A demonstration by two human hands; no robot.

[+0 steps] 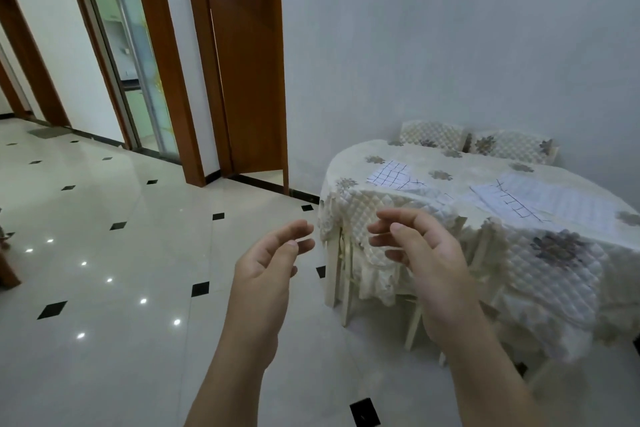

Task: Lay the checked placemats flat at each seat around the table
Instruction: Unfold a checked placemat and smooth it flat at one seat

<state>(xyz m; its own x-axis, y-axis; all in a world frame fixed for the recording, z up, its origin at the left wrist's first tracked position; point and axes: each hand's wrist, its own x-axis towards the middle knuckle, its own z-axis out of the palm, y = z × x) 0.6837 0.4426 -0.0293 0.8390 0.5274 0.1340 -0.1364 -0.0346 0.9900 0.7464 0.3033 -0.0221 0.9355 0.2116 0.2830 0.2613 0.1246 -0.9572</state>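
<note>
While our left hand (pixel 273 263) and right hand (pixel 419 253) hang empty and apart, fingers loosely curled, we see one checked placemat (pixel 389 173), white with dark grid lines, near the left end of the quilted floral tablecloth (pixel 460 166), and a second placemat (pixel 540 201) lying rumpled mid-table.

Nothing here can be read: no writing, label, brand, number or sign. The checked placemats (pixel 389 173) show only dark grid lines on white. The quilted tablecloth (pixel 467 166) beneath them shows only flower motifs.
</note>
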